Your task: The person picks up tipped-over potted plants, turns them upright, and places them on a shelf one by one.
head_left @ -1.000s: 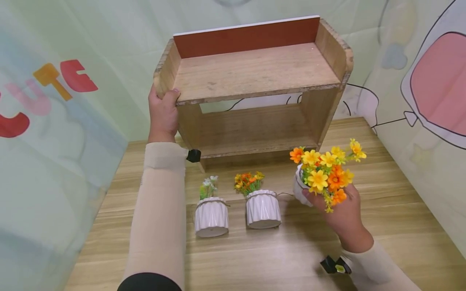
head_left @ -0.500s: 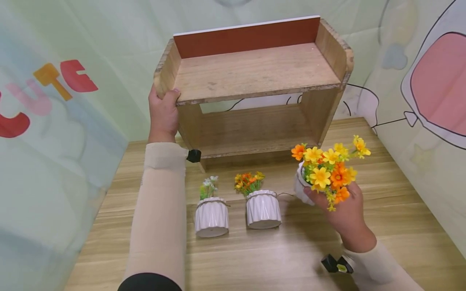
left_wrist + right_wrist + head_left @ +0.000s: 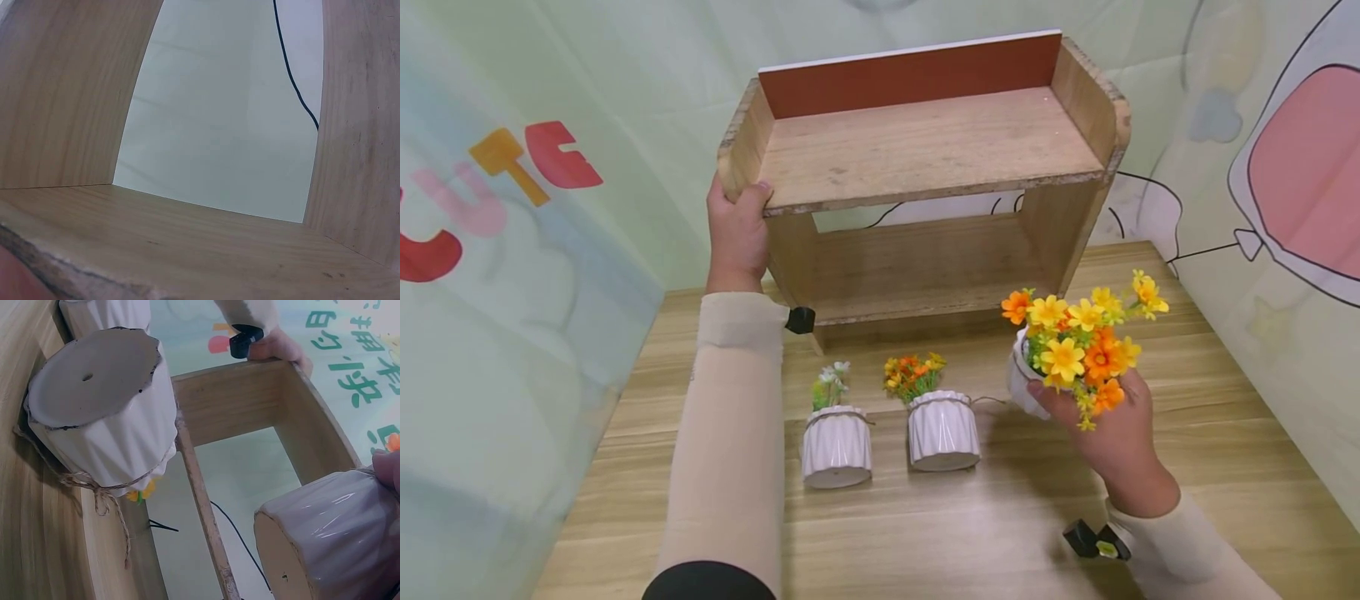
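Left hand (image 3: 737, 237) grips the shelf (image 3: 925, 150) by its near-left corner. Right hand (image 3: 1112, 425) holds a flower pot (image 3: 1028, 385) tilted, off the desk (image 3: 1000, 533), w/ two more pots (image 3: 837, 446) to its left.

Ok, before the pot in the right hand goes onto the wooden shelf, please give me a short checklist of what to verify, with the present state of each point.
1. Right hand has a firm grip on the flower pot: ok, fingers curl round it, pot lifted and tilted.
2. Left hand steadies the wooden shelf: ok, it grips the left side panel.
3. Top board free for a pot: ok, nothing stands on it.
4. Lower board free: ok, the left wrist view shows bare wood.
5. Path past the middle pot and the left pot: ok, both stand apart from the held pot.
6. Shelf standing flat on the table: cannot tell.
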Demonstrator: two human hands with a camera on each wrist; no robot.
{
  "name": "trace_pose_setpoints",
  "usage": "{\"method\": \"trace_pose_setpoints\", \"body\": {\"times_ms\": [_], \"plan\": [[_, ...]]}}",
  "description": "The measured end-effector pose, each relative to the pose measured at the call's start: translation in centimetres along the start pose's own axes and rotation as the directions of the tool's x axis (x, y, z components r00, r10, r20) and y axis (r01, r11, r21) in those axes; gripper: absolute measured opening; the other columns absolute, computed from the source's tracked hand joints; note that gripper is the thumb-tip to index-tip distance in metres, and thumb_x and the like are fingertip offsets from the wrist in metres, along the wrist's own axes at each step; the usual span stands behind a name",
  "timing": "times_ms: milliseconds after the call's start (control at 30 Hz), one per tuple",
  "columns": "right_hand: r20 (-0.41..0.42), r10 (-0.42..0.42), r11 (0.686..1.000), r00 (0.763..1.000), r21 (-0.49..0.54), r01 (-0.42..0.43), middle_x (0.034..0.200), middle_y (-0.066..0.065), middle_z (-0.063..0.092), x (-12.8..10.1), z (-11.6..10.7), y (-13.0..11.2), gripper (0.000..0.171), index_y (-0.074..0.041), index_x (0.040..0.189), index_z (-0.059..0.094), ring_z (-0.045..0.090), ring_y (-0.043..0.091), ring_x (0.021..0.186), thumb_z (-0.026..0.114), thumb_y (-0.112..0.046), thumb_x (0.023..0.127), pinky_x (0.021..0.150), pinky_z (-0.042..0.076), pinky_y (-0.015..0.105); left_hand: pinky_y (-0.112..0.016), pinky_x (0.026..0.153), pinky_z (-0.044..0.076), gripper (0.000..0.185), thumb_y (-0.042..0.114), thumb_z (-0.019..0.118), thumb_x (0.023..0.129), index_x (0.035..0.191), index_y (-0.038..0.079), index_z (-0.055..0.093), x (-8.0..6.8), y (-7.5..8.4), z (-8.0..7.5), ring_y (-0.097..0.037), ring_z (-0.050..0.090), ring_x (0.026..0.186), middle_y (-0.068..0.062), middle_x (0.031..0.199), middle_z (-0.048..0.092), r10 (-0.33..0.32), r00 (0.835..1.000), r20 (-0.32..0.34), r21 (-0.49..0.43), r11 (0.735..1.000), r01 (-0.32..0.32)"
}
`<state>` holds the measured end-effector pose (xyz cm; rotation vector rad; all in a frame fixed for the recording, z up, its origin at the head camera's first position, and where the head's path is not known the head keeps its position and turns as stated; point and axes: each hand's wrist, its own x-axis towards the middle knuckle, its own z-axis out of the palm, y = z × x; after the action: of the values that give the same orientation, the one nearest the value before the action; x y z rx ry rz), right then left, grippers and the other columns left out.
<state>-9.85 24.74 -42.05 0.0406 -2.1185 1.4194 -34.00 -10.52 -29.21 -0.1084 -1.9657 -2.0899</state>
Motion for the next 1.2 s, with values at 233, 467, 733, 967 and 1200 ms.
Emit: {"method": "trace_pose_setpoints", "body": {"times_ms": [233, 467, 733, 967, 1200], "plan": [[-0.004, -0.019, 0.999, 1.000, -0.046, 0.018, 0.124, -0.022, 0.068, 0.2, -0.2, -0.2, 0.066, -0.001, 0.131, 0.067, 0.063, 0.001, 0.114, 0.092, 0.007, 0.071, 0.101, 0.045, 0.013, -0.031, 0.121, 0.034, 0.062, 0.024, 0.056, 0.098, 0.160, 0.023, 0.043, 0.2, 0.0, -0.1, -0.019, 0.046, 0.142, -0.005, 0.160, 0.046, -0.001, 1.000, -0.008, 0.024, 1.000, 0.001], [-0.015, -0.001, 0.998, 1.000, -0.067, 0.000, 0.125, -0.023, 0.067, 0.6, -0.4, -0.4, 0.068, -0.002, 0.134, 0.066, 0.062, 0.001, 0.114, 0.093, 0.004, 0.071, 0.102, 0.044, 0.013, -0.034, 0.121, 0.034, 0.063, 0.026, 0.055, 0.099, 0.160, 0.025, 0.042, 0.1, 0.0, -0.2, -0.019, 0.045, 0.142, -0.003, 0.161, 0.045, -0.015, 1.000, -0.010, 0.037, 0.999, 0.015], [-0.016, 0.009, 0.996, 1.000, -0.087, -0.010, 0.129, -0.019, 0.067, 1.0, -0.5, -0.5, 0.071, -0.007, 0.137, 0.065, 0.062, 0.001, 0.117, 0.093, 0.003, 0.072, 0.103, 0.044, 0.014, -0.033, 0.121, 0.034, 0.062, 0.025, 0.055, 0.099, 0.160, 0.025, 0.043, 0.0, 0.1, -0.2, -0.018, 0.045, 0.142, -0.003, 0.161, 0.045, -0.013, 1.000, -0.012, 0.034, 0.999, 0.013], [-0.009, 0.044, 0.996, 0.999, -0.082, -0.044, 0.130, -0.016, 0.068, 1.1, -0.5, -0.9, 0.072, -0.010, 0.139, 0.065, 0.062, 0.002, 0.117, 0.093, 0.001, 0.074, 0.102, 0.045, 0.013, -0.033, 0.121, 0.034, 0.062, 0.025, 0.055, 0.099, 0.159, 0.024, 0.044, 0.0, 0.1, -0.1, -0.019, 0.045, 0.142, -0.003, 0.160, 0.046, -0.008, 1.000, -0.011, 0.030, 1.000, 0.009], [-0.003, 0.032, 0.999, 0.999, -0.024, -0.032, 0.132, -0.007, 0.070, 1.0, -0.7, -0.8, 0.070, -0.008, 0.139, 0.064, 0.064, 0.008, 0.119, 0.090, 0.006, 0.075, 0.104, 0.046, 0.016, -0.030, 0.119, 0.036, 0.063, 0.021, 0.055, 0.097, 0.159, 0.021, 0.044, 0.0, -0.1, 0.1, -0.018, 0.046, 0.141, -0.005, 0.159, 0.047, 0.035, 0.999, -0.001, 0.019, 0.999, -0.035]]}}
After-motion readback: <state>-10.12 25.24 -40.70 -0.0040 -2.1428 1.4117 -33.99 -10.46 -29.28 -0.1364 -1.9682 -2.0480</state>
